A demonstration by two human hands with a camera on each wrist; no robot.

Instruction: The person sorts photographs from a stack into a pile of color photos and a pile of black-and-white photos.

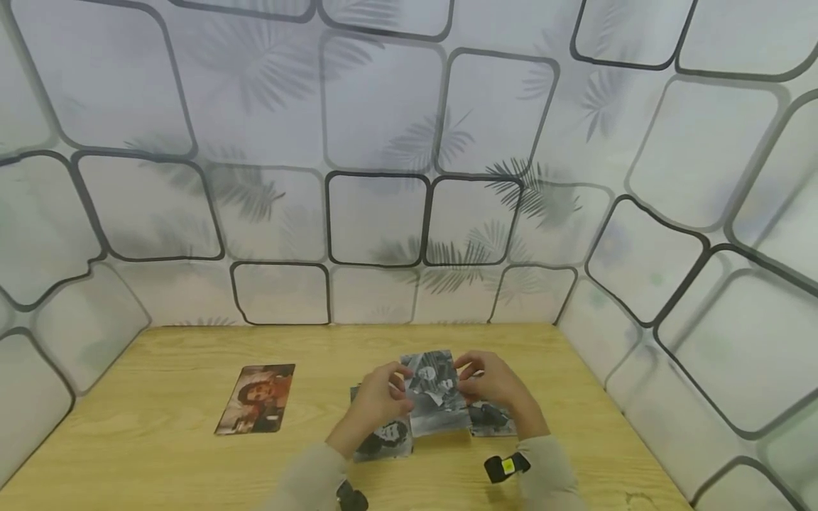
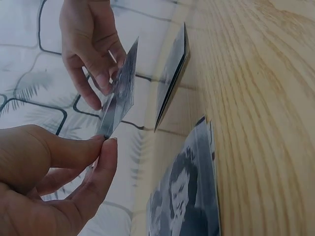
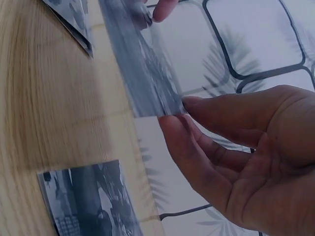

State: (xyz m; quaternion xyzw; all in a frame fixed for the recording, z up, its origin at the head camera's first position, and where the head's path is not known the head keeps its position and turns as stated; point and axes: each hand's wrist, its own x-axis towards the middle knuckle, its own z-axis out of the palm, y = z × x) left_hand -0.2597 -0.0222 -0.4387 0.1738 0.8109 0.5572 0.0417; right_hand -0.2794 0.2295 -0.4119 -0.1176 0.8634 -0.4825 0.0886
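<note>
A black-and-white photo card (image 1: 434, 390) is held up above the table between both hands. My left hand (image 1: 378, 401) pinches its left edge between thumb and fingers, as the left wrist view shows close up. At the opposite edge my right hand (image 1: 495, 383) pinches the card the same way. Below the left hand lies a photo card with a curly-haired face (image 1: 391, 438), apparently on top of others. Another black-and-white photo card (image 1: 492, 420) rests under the right hand, partly hidden by the held card; in the left wrist view it looks stacked too.
A colour photo card (image 1: 258, 399) lies by itself toward the left of the wooden table (image 1: 166, 440). Patterned curtain-like walls (image 1: 377, 220) stand behind the table and along its sides. Dark wrist camera straps sit on both sleeves.
</note>
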